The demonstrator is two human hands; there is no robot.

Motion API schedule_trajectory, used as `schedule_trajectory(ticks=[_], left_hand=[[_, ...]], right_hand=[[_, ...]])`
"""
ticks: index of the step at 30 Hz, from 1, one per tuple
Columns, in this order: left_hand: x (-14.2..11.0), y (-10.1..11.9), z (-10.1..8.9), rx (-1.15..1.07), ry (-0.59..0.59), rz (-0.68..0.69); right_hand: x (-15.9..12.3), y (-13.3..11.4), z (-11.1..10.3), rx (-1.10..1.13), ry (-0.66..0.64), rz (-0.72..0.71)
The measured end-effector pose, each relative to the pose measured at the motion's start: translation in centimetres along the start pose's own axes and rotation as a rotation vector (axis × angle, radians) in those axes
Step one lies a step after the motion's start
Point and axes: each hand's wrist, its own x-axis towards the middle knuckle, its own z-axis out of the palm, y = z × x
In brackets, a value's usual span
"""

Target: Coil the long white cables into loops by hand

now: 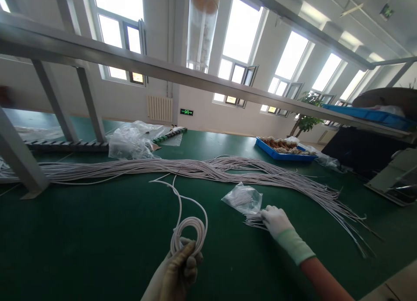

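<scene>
My left hand (pixel 182 262), in a pale glove with yellowed fingers, pinches a small coil of white cable (pixel 176 244) between thumb and fingers. Two loose lengths of that cable rise from the coil toward the long bundle behind. To the right, my right hand (pixel 275 220) wears a white glove with a light green cuff. Its bent fingers are closed on the end of a pile of thin white strips (pixel 254 220), which look like cable ties. The fingertips are partly hidden. Touching the pile is a clear plastic bag (pixel 243 197) with more strips inside.
A long bundle of white cables (pixel 182 167) crosses the green table (pixel 97 231), fanning out at right. Behind it are crumpled plastic (pixel 130 140) and a blue tray (pixel 283 155) of brownish parts. A metal shelf beam (pixel 156 71) spans above; its leg (pixel 19 153) stands left.
</scene>
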Motion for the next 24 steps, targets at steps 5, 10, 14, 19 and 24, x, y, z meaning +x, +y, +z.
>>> schedule_trajectory(ticks=[5,10,14,19,24], left_hand=[[-0.8,0.5,0.2,0.031,-0.003,-0.035],[-1.5,0.9,0.7,0.007,-0.012,-0.061],[-1.6,0.8,0.6,-0.009,-0.005,-0.068],[-1.6,0.5,0.5,-0.052,-0.036,-0.084],[-1.6,0.2,0.8,-0.128,-0.049,-0.065]], right_hand=[[0.1,0.1,-0.7,-0.085,-0.031,-0.08],[-1.1,1.4,-2.0,0.031,-0.033,-0.074],[-2.3,1.3,-2.1,0.209,-0.045,-0.02],[-4.0,-3.3,-0.9,0.584,-0.038,-0.016],[-4.9,-11.1,0.6,0.98,-0.148,-0.039]])
